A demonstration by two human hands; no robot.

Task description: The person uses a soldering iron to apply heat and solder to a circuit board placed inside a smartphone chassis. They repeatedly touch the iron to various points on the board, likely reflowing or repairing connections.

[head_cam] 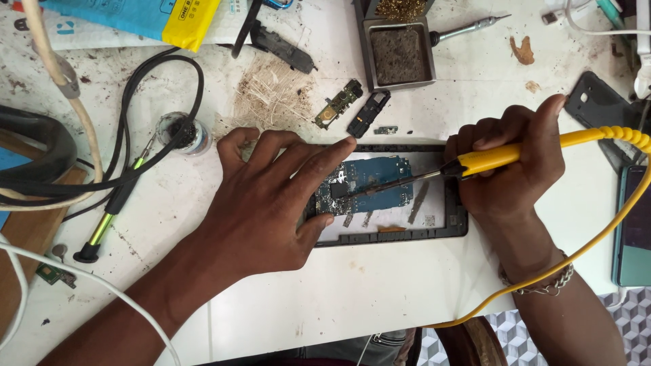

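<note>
An opened phone frame lies on the white table, with a blue circuit board in its upper left part. My left hand rests flat over the frame's left end, fingers spread, holding it down. My right hand grips a yellow-handled soldering iron; its dark tip touches the circuit board near my left fingers. The iron's yellow cord curls right and loops down past my wrist.
A metal tip-cleaner tray stands at the back, a small green board and a black phone part in front of it. Black cables and a green-handled tool lie left. Two phones sit at right.
</note>
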